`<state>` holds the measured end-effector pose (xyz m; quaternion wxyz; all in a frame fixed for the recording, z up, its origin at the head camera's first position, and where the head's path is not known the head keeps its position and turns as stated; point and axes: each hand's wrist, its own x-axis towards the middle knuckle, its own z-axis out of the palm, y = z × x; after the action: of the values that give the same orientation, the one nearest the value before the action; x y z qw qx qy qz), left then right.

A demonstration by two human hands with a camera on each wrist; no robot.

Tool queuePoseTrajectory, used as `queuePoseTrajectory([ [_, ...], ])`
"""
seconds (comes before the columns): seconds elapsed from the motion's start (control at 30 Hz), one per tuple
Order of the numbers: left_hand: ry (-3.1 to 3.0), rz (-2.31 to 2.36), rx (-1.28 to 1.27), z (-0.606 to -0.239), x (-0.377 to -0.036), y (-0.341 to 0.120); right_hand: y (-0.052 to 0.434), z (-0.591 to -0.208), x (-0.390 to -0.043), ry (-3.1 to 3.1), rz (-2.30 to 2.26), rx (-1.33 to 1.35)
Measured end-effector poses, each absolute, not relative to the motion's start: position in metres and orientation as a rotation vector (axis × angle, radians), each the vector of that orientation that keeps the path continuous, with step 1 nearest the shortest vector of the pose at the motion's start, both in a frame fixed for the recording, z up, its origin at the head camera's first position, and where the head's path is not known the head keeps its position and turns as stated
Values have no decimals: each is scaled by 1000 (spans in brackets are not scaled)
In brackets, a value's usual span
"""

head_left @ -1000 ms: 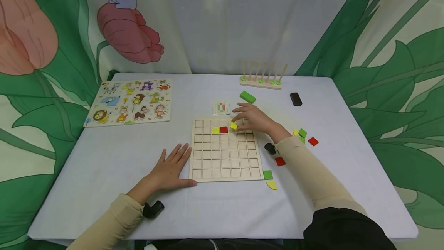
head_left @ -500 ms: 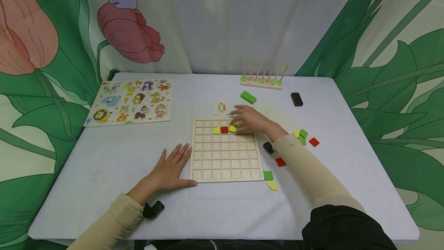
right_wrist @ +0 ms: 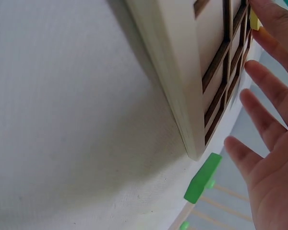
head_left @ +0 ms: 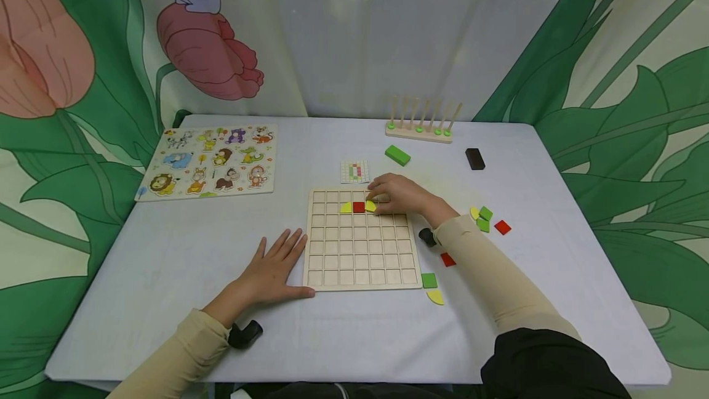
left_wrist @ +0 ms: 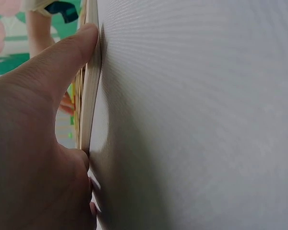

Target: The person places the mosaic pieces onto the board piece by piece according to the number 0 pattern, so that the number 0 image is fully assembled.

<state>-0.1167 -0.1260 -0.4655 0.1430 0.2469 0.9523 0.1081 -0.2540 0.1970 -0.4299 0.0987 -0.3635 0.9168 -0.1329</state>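
Note:
A wooden grid board (head_left: 361, 245) lies on the white table. In its upper part sit a yellow quarter-circle tile (head_left: 346, 207) and, to the right of it, a red square tile (head_left: 358, 207). My right hand (head_left: 404, 194) reaches over the board's top right corner and pinches another yellow quarter-circle tile (head_left: 370, 206) at the cell right of the red one. In the right wrist view a sliver of that yellow tile shows between thumb and index finger. My left hand (head_left: 271, 273) rests with spread fingers against the board's left edge, its thumb at the lower corner.
A small pattern card (head_left: 354, 172) lies behind the board, near a green block (head_left: 397, 155), a peg stand (head_left: 419, 133) and a black block (head_left: 474, 159). An animal puzzle (head_left: 207, 165) lies far left. Several loose tiles, including a green square (head_left: 429, 281), lie to the right.
My right hand has lowered the yellow quarter-circle tile and shifted it slightly left, up beside the red tile. My left hand has stayed put.

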Motion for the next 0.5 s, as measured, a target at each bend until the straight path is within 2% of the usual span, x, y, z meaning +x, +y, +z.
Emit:
queuePoseTrajectory([
  [0.5,2750,320,709,-466,-117,-126,199,-429,-253,2711,-389,-1022],
])
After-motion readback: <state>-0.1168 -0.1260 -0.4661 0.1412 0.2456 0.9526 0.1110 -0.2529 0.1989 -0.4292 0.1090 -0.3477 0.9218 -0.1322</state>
